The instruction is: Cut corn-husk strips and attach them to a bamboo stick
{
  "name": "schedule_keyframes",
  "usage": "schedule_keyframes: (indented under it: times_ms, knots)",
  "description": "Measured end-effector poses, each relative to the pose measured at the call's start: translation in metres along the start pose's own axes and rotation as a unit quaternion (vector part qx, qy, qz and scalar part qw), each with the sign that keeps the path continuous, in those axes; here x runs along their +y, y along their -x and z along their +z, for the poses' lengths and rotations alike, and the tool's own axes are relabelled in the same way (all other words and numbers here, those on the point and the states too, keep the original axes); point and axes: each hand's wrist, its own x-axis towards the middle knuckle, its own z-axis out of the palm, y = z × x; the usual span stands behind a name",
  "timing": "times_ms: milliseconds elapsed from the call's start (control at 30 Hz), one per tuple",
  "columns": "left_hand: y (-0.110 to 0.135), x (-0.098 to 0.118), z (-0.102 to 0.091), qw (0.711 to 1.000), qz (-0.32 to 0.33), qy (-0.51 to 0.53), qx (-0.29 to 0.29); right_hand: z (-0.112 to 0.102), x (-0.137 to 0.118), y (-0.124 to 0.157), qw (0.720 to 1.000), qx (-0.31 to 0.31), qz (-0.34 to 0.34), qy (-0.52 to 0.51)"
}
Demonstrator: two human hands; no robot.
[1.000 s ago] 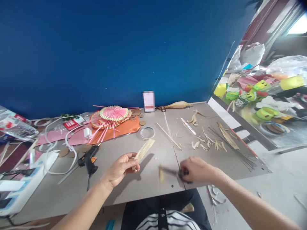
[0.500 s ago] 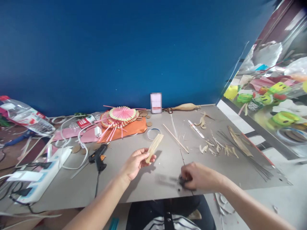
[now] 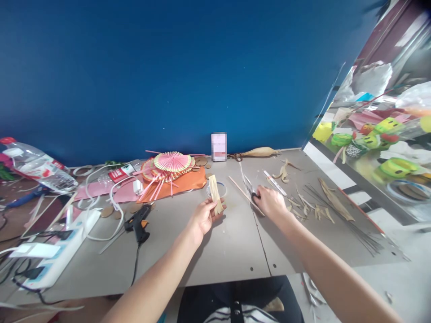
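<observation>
The left hand [image 3: 204, 219] is pinched on a strip of dry husk [image 3: 216, 194], holding it raised in the middle of the scene, partly in front of a ring of tape [image 3: 223, 189]. The right hand [image 3: 270, 202], apart from it, is closed around the dark handles of the scissors [image 3: 255, 196], whose blades point far and left, near a thin stick [image 3: 237, 186] on the surface [image 3: 232, 255]. A marker [image 3: 274, 183] lies just beyond the right hand, and curled scraps [image 3: 325, 212] lie to its right. A glue gun [image 3: 138, 225] lies on the left.
</observation>
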Motion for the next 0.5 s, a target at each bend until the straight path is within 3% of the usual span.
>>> schedule_keyframes:
  times_ms: [133,300,433,500]
  knots:
    - [-0.007,0.001,0.011,1.0,-0.002,0.001,0.0,-0.008,0.004,-0.033,1.0,-0.023,0.001,-0.004]
    - [-0.007,0.004,0.02,1.0,0.017,-0.015,-0.005,-0.024,0.004,-0.06,0.993,-0.106,-0.016,-0.043]
    - [-0.007,0.004,0.021,0.999,0.032,-0.005,-0.008,-0.036,-0.013,-0.049,0.987,-0.087,-0.044,-0.13]
    - [-0.007,0.004,0.021,0.999,0.05,0.003,-0.007,-0.035,-0.028,-0.034,0.969,-0.071,-0.091,-0.219]
